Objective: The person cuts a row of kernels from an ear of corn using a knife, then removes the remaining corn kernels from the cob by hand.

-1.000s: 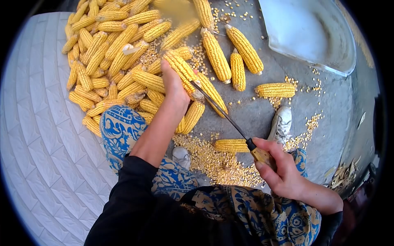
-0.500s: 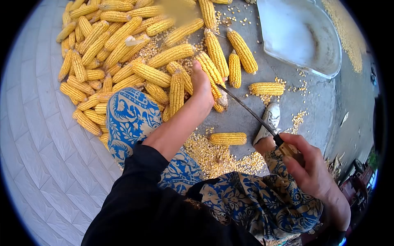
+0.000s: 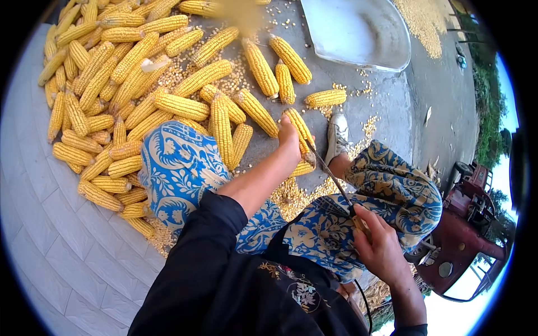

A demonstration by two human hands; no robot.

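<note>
My left hand [image 3: 289,141] is wrapped round a yellow ear of corn [image 3: 299,127], holding it up at a slant between my knees. In my right hand [image 3: 382,246] is the wooden handle of what looks like a screwdriver [image 3: 334,178] with a long, dark metal shaft. Its tip meets the lower end of the held ear; whether it has gone between the kernels I cannot tell. Just below that ear, another ear [image 3: 302,168] lies partly hidden by my hand. Loose kernels [image 3: 297,199] are spread on the ground beneath.
A large heap of corn ears [image 3: 112,84] covers the left side, beside pale tiles [image 3: 50,224]. Several single ears lie ahead on the concrete. A whitish scoop-shaped pan [image 3: 361,33] stands beyond them, with more kernels [image 3: 426,22] farther off. A red vehicle [image 3: 462,246] is at the right.
The view has swung to the right, showing the red vehicle more fully. My hands have come closer together, with the screwdriver still against the ear's lower part.
</note>
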